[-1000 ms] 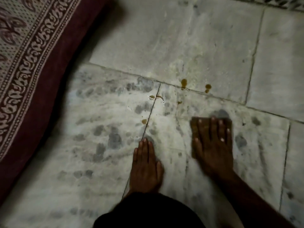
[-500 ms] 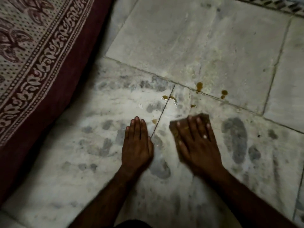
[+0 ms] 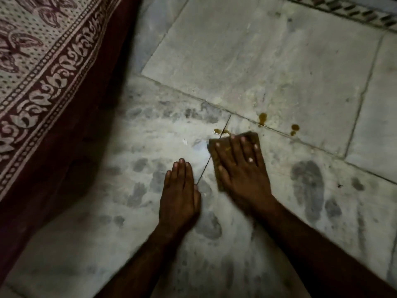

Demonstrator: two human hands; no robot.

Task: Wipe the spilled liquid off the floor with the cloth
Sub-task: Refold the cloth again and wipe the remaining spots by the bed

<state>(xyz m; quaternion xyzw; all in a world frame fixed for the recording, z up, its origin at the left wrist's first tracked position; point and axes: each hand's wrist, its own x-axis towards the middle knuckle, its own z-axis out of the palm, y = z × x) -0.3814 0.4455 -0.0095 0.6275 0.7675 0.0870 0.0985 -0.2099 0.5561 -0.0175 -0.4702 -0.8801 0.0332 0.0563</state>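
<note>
A small brown cloth (image 3: 252, 137) lies flat on the pale marble floor (image 3: 268, 61). My right hand (image 3: 240, 166) presses on it with straight spread fingers and covers most of it. Just beyond the cloth's far left corner sits a thin amber puddle (image 3: 221, 131) on a tile joint. Two more amber drops lie farther out: one drop (image 3: 262, 118) on the joint and a smaller pair of drops (image 3: 294, 129) to its right. My left hand (image 3: 179, 190) rests flat on the floor, left of the cloth, fingers together.
A patterned maroon and cream bedspread (image 3: 43, 72) hangs down along the left. Grey damp hand and foot marks (image 3: 307, 186) cover the near tiles. A patterned tile border (image 3: 354, 11) runs across the far right corner.
My right hand has slid the cloth leftward and forward, from the right tile up to the puddle at the joint. My left hand has shifted only slightly.
</note>
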